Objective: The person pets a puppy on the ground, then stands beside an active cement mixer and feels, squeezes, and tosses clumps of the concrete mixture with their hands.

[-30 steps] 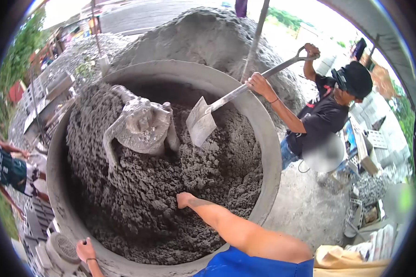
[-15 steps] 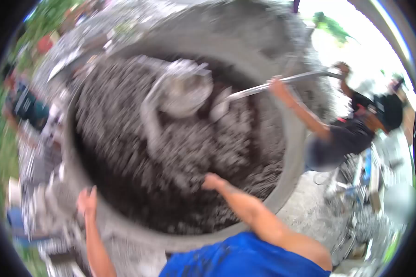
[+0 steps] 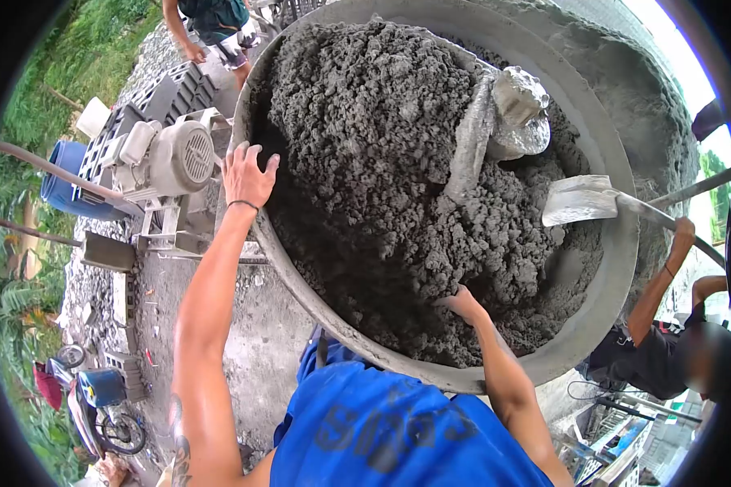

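Observation:
My left hand (image 3: 250, 174) rests on the near-left part of the round mixer drum's rim (image 3: 296, 302), its fingers apart and slightly bent. A dark band circles that wrist. My right hand (image 3: 465, 303) reaches over the rim to the grey concrete mix (image 3: 365, 114) in the drum. Its visible fingers stretch left at the mix's surface; the other fingers are hidden. Beyond it, a mortar-coated mixing arm (image 3: 469, 142) and hub (image 3: 520, 109) stand out of the mix.
At the right, a co-worker's hand (image 3: 684, 234) grips a shovel, its blade (image 3: 581, 200) over the drum. Another person (image 3: 219, 24) stands at upper left. A motor (image 3: 179, 158), hollow blocks (image 3: 175, 93), a blue barrel (image 3: 69, 178) and a motorcycle (image 3: 97, 406) lie to the left.
My view has turned, so the drum sits farther right and up. My left hand is now over the rim. The shovel blade has shifted right, away from the hub.

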Demonstrator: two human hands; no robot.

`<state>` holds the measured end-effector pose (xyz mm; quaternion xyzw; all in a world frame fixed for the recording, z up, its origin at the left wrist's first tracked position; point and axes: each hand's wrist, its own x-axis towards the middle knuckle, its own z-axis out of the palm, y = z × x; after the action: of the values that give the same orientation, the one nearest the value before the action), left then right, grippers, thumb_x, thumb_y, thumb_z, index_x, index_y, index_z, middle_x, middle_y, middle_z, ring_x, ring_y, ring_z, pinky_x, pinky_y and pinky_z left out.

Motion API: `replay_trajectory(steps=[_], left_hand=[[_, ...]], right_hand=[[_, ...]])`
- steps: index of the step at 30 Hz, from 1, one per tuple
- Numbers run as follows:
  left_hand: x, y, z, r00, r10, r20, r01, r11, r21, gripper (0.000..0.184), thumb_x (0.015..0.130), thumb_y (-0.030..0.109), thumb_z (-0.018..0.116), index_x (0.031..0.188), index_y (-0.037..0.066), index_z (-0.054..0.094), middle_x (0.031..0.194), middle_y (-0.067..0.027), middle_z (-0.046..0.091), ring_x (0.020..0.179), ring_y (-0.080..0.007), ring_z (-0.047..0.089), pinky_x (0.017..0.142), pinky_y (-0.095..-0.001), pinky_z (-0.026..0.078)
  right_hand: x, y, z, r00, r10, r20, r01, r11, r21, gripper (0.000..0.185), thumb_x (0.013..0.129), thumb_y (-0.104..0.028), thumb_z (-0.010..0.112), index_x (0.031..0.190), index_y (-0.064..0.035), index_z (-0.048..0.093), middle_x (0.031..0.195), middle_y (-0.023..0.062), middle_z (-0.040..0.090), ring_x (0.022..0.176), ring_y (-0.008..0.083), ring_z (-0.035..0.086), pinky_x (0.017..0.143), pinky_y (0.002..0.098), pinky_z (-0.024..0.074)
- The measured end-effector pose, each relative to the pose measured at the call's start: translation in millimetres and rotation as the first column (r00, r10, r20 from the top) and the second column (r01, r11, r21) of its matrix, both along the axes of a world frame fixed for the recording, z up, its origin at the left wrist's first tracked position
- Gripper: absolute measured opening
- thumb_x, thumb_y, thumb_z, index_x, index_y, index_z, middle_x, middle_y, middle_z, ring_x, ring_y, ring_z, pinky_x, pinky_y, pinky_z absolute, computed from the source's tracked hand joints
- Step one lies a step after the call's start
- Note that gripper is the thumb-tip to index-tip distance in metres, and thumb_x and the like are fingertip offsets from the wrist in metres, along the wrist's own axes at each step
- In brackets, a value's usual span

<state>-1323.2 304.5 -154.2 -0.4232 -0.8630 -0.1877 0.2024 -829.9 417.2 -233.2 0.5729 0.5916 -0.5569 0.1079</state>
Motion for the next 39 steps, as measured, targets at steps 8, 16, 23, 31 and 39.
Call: replay_trajectory(steps=[8, 16, 23, 31, 39], left_hand=[[-46, 5, -6, 0.986, -0.029, 0.162, 0.02, 0.998, 0.056, 0.056, 0.088, 0.047, 0.059, 0.121, 0.003, 0.058, 0.134, -0.0198, 0.05, 0.126, -0.0361, 0.044, 0.107, -0.0454, 0.033], [-77, -5, 20, 0.889, -0.244, 0.388, 0.247, 0.968, 0.043, 0.072, 0.09, 0.055, 0.051, 0.142, 0.008, 0.035, 0.132, -0.0265, 0.05, 0.117, -0.0396, 0.053, 0.095, -0.0447, 0.044], [-143, -14, 0, 0.866, -0.2, 0.458, 0.257, 0.964, -0.065, 0.083, 0.087, 0.065, 0.049, 0.14, 0.003, 0.036, 0.105, -0.0278, 0.064, 0.099, -0.0437, 0.06, 0.085, -0.0488, 0.045], [-142, -10, 33, 0.849, -0.147, 0.507, 0.33, 0.898, -0.292, 0.073, 0.085, 0.068, 0.05, 0.126, 0.008, 0.054, 0.097, -0.0271, 0.066, 0.097, -0.0418, 0.062, 0.086, -0.0489, 0.047], [-148, -12, 20, 0.834, -0.101, 0.542, 0.215, 0.965, -0.15, 0.062, 0.082, 0.065, 0.058, 0.099, 0.006, 0.07, 0.085, -0.0255, 0.067, 0.088, -0.0401, 0.065, 0.078, -0.0466, 0.05]], right_hand=[[-28, 8, 31, 0.962, 0.209, 0.178, -0.258, 0.911, 0.323, 0.066, 0.071, -0.04, 0.075, 0.1, 0.0175, 0.057, 0.098, 0.0332, 0.064, 0.098, 0.0421, 0.063, 0.083, 0.0446, 0.0494], [-125, -10, 94, 0.922, -0.003, -0.388, 0.205, 0.853, 0.48, 0.035, 0.082, -0.013, 0.067, 0.112, 0.0033, 0.061, 0.108, 0.0187, 0.068, 0.103, 0.0291, 0.064, 0.086, 0.0351, 0.0479], [-154, -2, 60, 0.988, -0.124, -0.095, 0.156, 0.801, 0.578, 0.069, 0.078, -0.045, 0.07, 0.12, 0.0076, 0.054, 0.118, 0.0288, 0.059, 0.114, 0.0428, 0.053, 0.098, 0.045, 0.0416], [-125, 19, 119, 0.874, -0.355, -0.333, 0.445, 0.86, 0.251, 0.043, 0.086, -0.027, 0.067, 0.123, -0.0055, 0.06, 0.111, 0.0014, 0.063, 0.097, 0.0135, 0.056, 0.086, 0.0296, 0.0446], [-48, 41, 91, 0.907, -0.41, -0.1, 0.405, 0.777, 0.482, 0.104, 0.08, -0.06, 0.063, 0.146, 0.0085, 0.022, 0.148, 0.024, 0.035, 0.137, 0.0323, 0.034, 0.111, 0.0369, 0.0272]])
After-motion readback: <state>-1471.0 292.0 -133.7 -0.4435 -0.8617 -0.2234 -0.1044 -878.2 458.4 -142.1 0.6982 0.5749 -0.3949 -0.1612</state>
